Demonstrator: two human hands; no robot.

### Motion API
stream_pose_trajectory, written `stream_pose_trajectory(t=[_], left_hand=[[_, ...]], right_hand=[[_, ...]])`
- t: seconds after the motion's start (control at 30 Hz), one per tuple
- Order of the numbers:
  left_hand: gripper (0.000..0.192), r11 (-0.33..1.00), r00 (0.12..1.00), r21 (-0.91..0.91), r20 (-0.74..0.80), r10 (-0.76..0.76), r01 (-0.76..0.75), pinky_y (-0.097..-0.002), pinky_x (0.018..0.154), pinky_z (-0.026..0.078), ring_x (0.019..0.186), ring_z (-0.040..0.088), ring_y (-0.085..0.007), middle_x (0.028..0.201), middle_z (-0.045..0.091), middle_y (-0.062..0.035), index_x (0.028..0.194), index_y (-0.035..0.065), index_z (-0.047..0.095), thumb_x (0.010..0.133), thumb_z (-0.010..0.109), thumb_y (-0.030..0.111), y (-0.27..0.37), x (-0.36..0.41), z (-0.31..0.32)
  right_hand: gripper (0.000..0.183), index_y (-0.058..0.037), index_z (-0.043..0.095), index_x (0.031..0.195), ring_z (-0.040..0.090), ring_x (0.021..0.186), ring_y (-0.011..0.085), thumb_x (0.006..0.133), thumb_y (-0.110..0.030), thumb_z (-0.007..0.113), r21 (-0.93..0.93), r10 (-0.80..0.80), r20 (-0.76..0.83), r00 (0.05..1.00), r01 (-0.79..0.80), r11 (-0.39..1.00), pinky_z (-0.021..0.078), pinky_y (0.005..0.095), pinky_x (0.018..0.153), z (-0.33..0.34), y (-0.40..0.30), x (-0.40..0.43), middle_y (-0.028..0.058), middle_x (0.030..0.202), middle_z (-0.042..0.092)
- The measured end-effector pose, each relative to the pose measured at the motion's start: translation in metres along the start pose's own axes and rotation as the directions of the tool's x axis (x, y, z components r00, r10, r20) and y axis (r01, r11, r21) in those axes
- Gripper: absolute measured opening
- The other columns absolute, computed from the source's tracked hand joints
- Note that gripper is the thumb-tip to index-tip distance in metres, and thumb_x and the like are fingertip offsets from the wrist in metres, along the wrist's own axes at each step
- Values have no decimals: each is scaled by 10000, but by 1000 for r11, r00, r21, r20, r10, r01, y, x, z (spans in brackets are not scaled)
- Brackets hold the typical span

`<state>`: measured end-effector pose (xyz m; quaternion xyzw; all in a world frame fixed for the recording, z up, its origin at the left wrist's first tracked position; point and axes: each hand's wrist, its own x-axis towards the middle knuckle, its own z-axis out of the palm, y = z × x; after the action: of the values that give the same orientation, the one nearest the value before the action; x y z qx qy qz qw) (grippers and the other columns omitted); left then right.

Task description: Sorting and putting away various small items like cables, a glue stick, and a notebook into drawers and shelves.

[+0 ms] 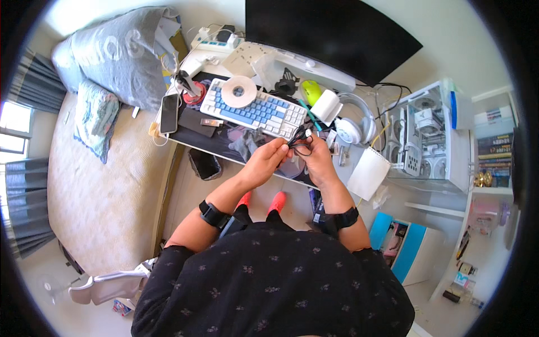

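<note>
A bundled black cable (298, 137) with a light-coloured plug (308, 133) is held between both hands above the desk's front edge. My left hand (269, 156) pinches the bundle from the left, thumb uppermost. On the other side, my right hand (315, 158) grips it near the plug, with a loop of cable hanging between the two. Just beyond them lies a blue and white keyboard (257, 110), with a roll of white tape (238, 92) on its upper left part. A crumpled grey cloth (248, 145) rests beside my left hand.
White headphones (356, 120), a white cup-like holder (326, 107) and a yellow-green mouse (311, 92) stand at the right. A smartphone (169, 113) with a cable lies left. A monitor (328, 33) spans the back; a PC case (425, 135) stands right. A bin (205, 164) is underneath.
</note>
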<state>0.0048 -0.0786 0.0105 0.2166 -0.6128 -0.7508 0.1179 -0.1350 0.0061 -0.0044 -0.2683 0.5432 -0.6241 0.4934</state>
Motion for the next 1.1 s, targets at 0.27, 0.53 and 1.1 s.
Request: stream_pose_trajectory(t=[0.27,0.53,1.1], left_hand=[[228,994,948,87,316,40,-71,-205,573,353,649,405,-59,724,446,24,902,24,503,937,386,217,45,-1,31],[256,953,808,232,589,20,-193,-222,572,352,629,398,-74,689,439,16,837,32,505,938,386,235,67,-8,51],[170,866,952,407,212,221,-291,-269,574,402,631,500,-153,704,525,-63,879,11,508,894,431,163,54,10,57]], right_hand=[[104,-9,564,868,516,586,54,794,-74,599,-99,-106,-181,978,89,991,413,180,537,-10,-35,-36,7,727,574],[105,-5,572,854,506,572,39,802,-95,590,-137,-218,-313,924,184,973,404,173,521,-48,-29,-40,-19,687,560],[149,-3,558,904,577,710,114,798,-96,607,-51,-316,-193,929,312,949,512,256,630,-22,-51,-78,47,833,597]])
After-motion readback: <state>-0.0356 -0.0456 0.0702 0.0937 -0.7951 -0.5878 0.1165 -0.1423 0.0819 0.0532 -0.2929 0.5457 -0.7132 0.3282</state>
